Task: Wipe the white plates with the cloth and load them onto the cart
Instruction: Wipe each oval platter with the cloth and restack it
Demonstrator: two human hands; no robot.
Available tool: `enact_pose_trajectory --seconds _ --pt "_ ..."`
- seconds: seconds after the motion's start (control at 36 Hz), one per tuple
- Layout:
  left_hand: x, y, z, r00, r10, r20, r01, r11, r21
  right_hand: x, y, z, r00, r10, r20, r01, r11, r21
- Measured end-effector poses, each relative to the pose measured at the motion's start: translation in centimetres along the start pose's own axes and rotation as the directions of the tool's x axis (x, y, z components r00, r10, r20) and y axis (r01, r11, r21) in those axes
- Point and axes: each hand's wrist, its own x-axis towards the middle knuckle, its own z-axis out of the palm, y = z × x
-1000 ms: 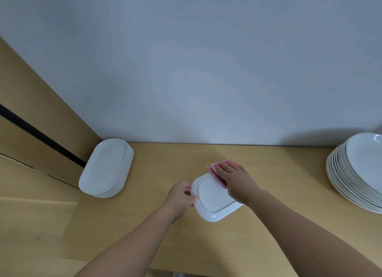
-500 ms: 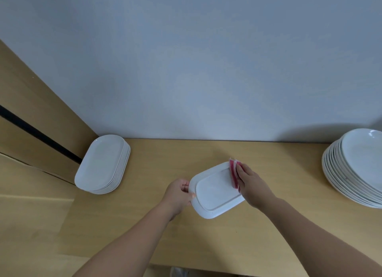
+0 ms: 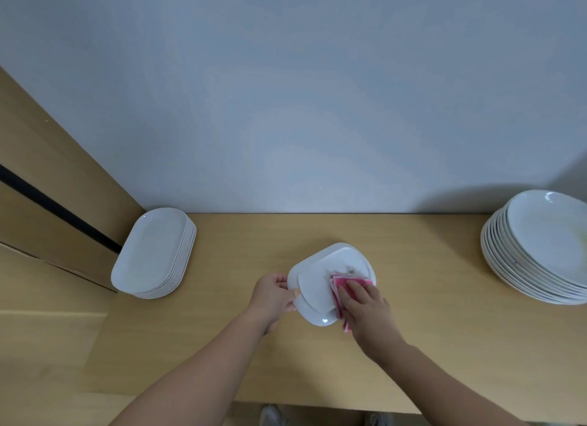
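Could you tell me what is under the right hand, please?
A folded pink cloth, pressed onto the white plate by the right hand. The plate surface beneath them is hidden.

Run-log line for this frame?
phase: wiping | left hand: grips plate rim | right hand: presses pink cloth onto plate | oblong stack: left | round stack: right

Light wood counter [image 3: 428, 336], back edge against the grey wall. A stack of white oval plates [image 3: 152, 251] sits on it far left, in the corner by the wood panel. A stack of white round plates [image 3: 540, 251] sits far right, well apart from the first.
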Motion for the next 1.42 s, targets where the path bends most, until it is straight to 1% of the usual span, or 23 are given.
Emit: enact_pose_trajectory --seconds 0.06,0.11,0.25,0.36,0.42,0.47,0.53,0.64,0.69,0.78,0.89,1.0,1.06,1.17,1.19,1.28,1.36,1.42 --pt "-0.1 -0.1 0.1 1.0 0.002 -0.008 -0.002 1.0 0.01 -0.7 -1.2 0.0 0.995 -0.072 -0.073 0.072 0.997 -0.003" --pt "0.0 -0.2 0.2 1.0 0.006 -0.012 -0.006 1.0 0.03 -1.2 -2.1 0.3 0.982 -0.127 -0.143 0.121 0.992 -0.047" --pt "-0.1 -0.3 0.4 1.0 0.03 -0.001 -0.03 0.996 0.088 -0.8 -3.6 0.8 0.966 -0.18 -0.185 0.162 0.981 -0.11" --pt "-0.3 -0.4 0.4 0.999 0.029 -0.016 -0.028 0.997 0.069 0.1 -3.6 0.1 0.946 -0.224 -0.235 0.209 0.974 -0.088" --pt "-0.2 -0.4 0.5 1.0 0.021 -0.019 -0.02 0.998 0.061 0.7 -3.2 0.0 0.945 -0.244 -0.219 0.237 0.97 -0.057" --pt "-0.2 -0.4 0.7 1.0 0.007 -0.017 -0.006 0.998 0.068 1.7 -3.1 0.2 0.96 -0.251 -0.121 0.254 0.967 0.014" --pt "-0.2 -0.4 0.9 1.0 -0.002 -0.013 0.003 0.998 0.063 2.8 -3.0 0.4 0.975 -0.221 -0.009 0.222 0.973 0.059" --pt "-0.1 -0.4 0.6 1.0 -0.008 -0.016 0.009 0.999 0.047 4.6 -2.7 0.6 0.974 -0.221 0.056 0.216 0.973 0.079" --pt "-0.1 -0.5 0.5 1.0 -0.013 -0.015 0.014 0.997 0.071 5.4 -2.1 0.4 0.975 -0.211 0.074 0.205 0.976 0.079" --pt "-0.3 -0.6 0.6 1.0 -0.006 -0.005 0.007 0.994 0.108 6.9 -0.6 0.0 0.984 -0.159 0.075 0.154 0.985 0.073" --pt "-0.3 -0.8 0.6 1.0 0.004 0.002 -0.005 0.991 0.131 8.7 1.2 -0.6 0.989 -0.096 0.115 0.087 0.993 0.082" --pt "-0.2 -0.8 0.6 1.0 0.012 -0.008 -0.011 0.991 0.135 10.1 2.7 -1.3 0.99 -0.105 0.093 0.101 0.994 0.052" --pt "-0.2 -0.8 0.6 1.0 0.018 -0.013 -0.015 0.989 0.149 10.6 3.1 -1.7 0.993 -0.095 0.069 0.091 0.994 0.064" --pt "-0.3 -1.1 0.5 1.0 0.019 -0.015 -0.016 0.991 0.134 11.0 4.1 -2.6 1.0 0.007 0.007 -0.008 0.978 0.209" --pt "-0.3 -1.1 0.5 1.0 0.014 -0.014 -0.012 0.993 0.119 11.0 4.5 -2.8 1.0 0.021 0.002 -0.021 0.979 0.202" --pt "-0.3 -0.9 0.4 1.0 0.009 0.004 -0.01 0.996 0.089 10.9 5.3 -3.2 0.999 0.039 0.024 -0.041 0.995 0.091" --pt "-0.4 -0.5 0.0 0.999 0.027 0.02 -0.029 0.995 0.092 10.2 5.9 -4.0 0.997 0.072 0.014 -0.073 0.996 0.06" --pt "-0.6 0.0 -0.2 0.998 0.047 0.032 -0.05 0.995 0.085 9.5 6.2 -4.6 0.998 0.063 -0.013 -0.062 0.996 0.064"
